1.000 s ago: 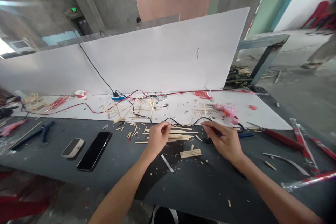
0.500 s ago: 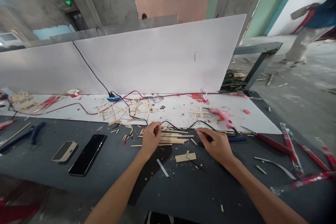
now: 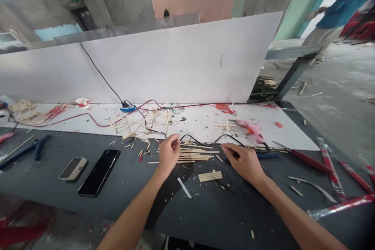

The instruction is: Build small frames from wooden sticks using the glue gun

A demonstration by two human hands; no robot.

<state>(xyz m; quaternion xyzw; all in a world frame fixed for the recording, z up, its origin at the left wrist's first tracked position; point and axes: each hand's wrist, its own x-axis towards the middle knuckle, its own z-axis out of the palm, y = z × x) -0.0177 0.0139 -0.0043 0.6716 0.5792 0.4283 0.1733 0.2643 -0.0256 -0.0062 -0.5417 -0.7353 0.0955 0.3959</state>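
Observation:
My left hand point(image 3: 170, 153) is closed in a pinch over the left end of a pile of thin wooden sticks point(image 3: 199, 156); whatever its fingertips hold is too small to make out. To the right of the pile, my right hand point(image 3: 241, 159) has thumb and forefinger pressed together, and nothing between them can be made out. A small raft of short sticks point(image 3: 210, 176) with a piece on top lies between my forearms. A black cable point(image 3: 195, 139) runs behind both hands. The pink glue gun point(image 3: 250, 129) rests on the white board beyond my right hand.
A black phone point(image 3: 99, 172) and a beige device point(image 3: 73, 168) lie at left, near blue pliers point(image 3: 39, 147). Stick frames point(image 3: 125, 124) stand on the white board point(image 3: 199, 125). A red-handled knife point(image 3: 310, 161) and red-and-clear wrappers point(image 3: 342, 206) are at right. A person point(image 3: 336, 15) stands far back right.
The view has shifted slightly, moving the table items a little to the right. Both hands keep nearly the same pose. The person in the background has changed posture.

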